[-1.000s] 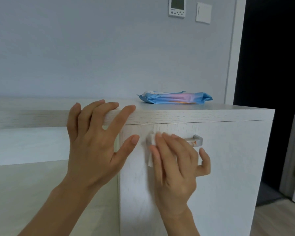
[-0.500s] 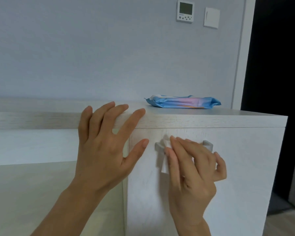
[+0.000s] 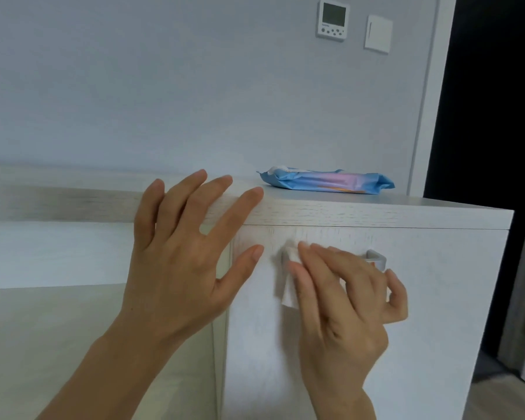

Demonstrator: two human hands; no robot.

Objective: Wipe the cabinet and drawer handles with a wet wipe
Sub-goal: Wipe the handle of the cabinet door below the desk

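The wet wipe (image 3: pixel 289 287) is pinched in the grip of the right hand (image 3: pixel 346 301) over the left end of the handle (image 3: pixel 376 258), whose long axis is laid level, rightward; the left hand (image 3: pixel 182 259) is spread wide.

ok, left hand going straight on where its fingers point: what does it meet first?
Probably the front edge of the cabinet top: the straight fingers of the left hand overlap it. Depth unclear; they may be touching.
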